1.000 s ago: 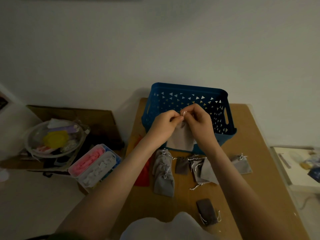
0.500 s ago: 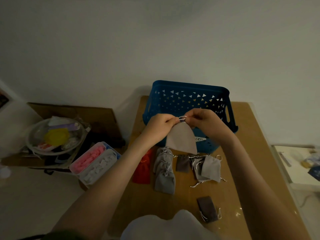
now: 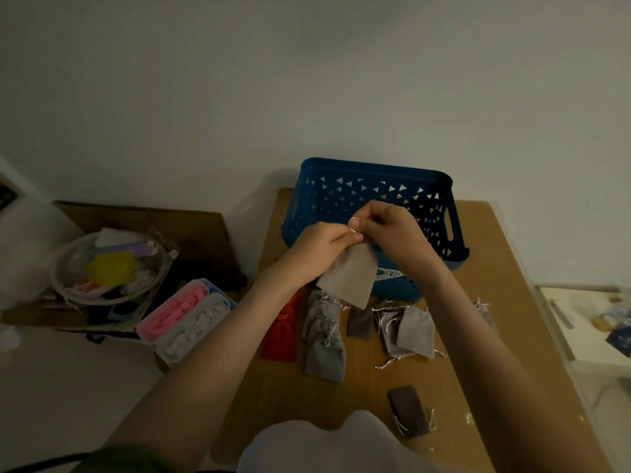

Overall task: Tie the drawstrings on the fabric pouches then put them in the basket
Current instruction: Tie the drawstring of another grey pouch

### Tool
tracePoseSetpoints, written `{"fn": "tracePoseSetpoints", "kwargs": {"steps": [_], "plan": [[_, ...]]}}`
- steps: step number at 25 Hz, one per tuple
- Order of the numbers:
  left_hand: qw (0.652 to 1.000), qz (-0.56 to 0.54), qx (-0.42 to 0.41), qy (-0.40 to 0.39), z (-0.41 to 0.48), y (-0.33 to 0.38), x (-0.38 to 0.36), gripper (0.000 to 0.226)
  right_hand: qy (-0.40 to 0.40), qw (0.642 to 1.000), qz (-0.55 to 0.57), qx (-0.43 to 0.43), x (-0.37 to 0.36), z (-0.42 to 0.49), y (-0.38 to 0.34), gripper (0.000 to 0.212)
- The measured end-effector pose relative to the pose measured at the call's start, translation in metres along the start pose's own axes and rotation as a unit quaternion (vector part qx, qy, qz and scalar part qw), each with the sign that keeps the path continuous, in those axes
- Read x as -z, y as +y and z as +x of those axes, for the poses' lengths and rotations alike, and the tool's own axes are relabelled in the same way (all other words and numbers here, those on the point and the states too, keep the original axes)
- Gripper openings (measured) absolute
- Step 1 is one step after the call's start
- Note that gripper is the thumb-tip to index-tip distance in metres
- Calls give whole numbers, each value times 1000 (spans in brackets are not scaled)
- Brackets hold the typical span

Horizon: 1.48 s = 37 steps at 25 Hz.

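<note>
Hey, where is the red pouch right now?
In the head view, the red pouch lies flat near the left edge of the wooden table. It is just left of the grey pouches and nearer the person than the blue basket.

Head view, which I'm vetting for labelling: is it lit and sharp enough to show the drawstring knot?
Head view: dim, flat light, no glare; the light grey fabric pouch reads clearly, but the thin white drawstring pinched between left hand and right hand is too small to show a knot.
</note>
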<state>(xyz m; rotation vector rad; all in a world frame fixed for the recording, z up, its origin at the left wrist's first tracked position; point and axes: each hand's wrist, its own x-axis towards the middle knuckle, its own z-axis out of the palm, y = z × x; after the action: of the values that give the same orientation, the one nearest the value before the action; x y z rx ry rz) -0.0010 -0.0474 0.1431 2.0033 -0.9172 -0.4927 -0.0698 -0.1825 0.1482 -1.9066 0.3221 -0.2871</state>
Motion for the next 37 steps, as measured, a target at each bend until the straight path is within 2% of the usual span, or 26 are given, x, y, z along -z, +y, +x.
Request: {"fn": "tracePoseSetpoints", "kwargs": {"steps": [4,5,8,10,11,14,17,20,23,26,28,30,33,35,37], "plan": [[999,52,9,6,4,0,4,38,19,991,-128,41,-5,3,-7,8],[999,41,10,28,4,-3,2,39,19,988,-149,44,-4,4,-6,5],[990,-20,19,139,5,-11,-2,30,-23,970,-238,33,-1,5,-1,25],[981,-55,-13,188,6,-12,-3,23,-50,961,-269,30,-3,4,1,22],[978,-79,-34,189,5,-10,-1,20,-44,964,-262,27,-3,3,1,19],[971,-197,-42,128,4,-7,4,23,-14,976,-216,22,-1,2,-1,3],[930,-368,10,19,2,-5,9,28,-10,975,-221,27,2,4,0,11],[891,-450,53,2,1,-3,12,22,-54,973,-223,38,4,3,0,11],[889,-449,90,13,1,-6,19,23,-136,962,-233,31,8,2,7,18],[915,-389,109,-5,0,-10,25,22,-86,958,-266,54,9,4,18,21],[919,-378,111,-23,-1,-12,27,24,-46,954,-296,34,5,2,22,21],[932,-338,121,-39,-3,-14,26,24,-39,965,-258,-8,2,0,24,23],[958,-241,154,-20,-1,-23,16,26,-49,995,-66,-56,-2,-6,21,31],[964,-203,172,25,2,-27,5,28,-69,991,78,-79,-9,-10,21,33],[964,-201,168,46,3,-26,-4,24,-92,979,170,-67,-16,-14,24,31]]}}
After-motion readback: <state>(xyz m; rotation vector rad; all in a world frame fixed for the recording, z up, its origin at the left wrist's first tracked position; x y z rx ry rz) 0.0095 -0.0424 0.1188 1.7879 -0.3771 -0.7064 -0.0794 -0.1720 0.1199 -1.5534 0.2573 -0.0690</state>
